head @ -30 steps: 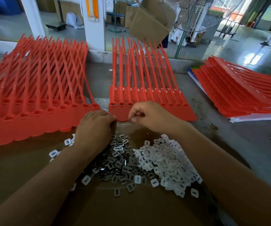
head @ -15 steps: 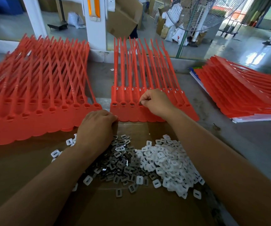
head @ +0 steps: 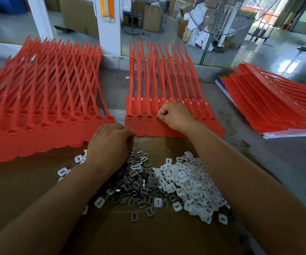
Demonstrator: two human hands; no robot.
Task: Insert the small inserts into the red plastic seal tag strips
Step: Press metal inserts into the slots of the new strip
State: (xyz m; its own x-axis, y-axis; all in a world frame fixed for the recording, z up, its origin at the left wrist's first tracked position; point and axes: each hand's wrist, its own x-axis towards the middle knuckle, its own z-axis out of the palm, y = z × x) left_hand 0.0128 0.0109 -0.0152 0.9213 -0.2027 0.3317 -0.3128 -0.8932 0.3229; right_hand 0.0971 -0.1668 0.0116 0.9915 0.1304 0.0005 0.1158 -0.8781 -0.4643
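Note:
A sheet of red seal tag strips (head: 144,126) lies in the middle of the bench, its tails pointing away from me. Three sockets at its left end hold small metal inserts. My right hand (head: 176,116) sits on the fourth socket, thumb and forefinger pinched together there; whatever they pinch is hidden. My left hand (head: 109,142) lies knuckles-up at the sheet's near left corner, its fingers curled under and hidden. Below the hands lie a heap of grey metal inserts (head: 135,183) and a heap of white plastic inserts (head: 190,183) on brown cardboard (head: 148,234).
A large stack of red strip sheets (head: 38,111) fills the left of the bench. Another stack (head: 269,107) lies at the right on white paper. A standing fan (head: 222,15) and cartons are beyond the bench's far edge.
My right hand has moved from the sheet's near edge, close to my left hand, up and to the right onto the fourth socket. My left hand has hardly moved.

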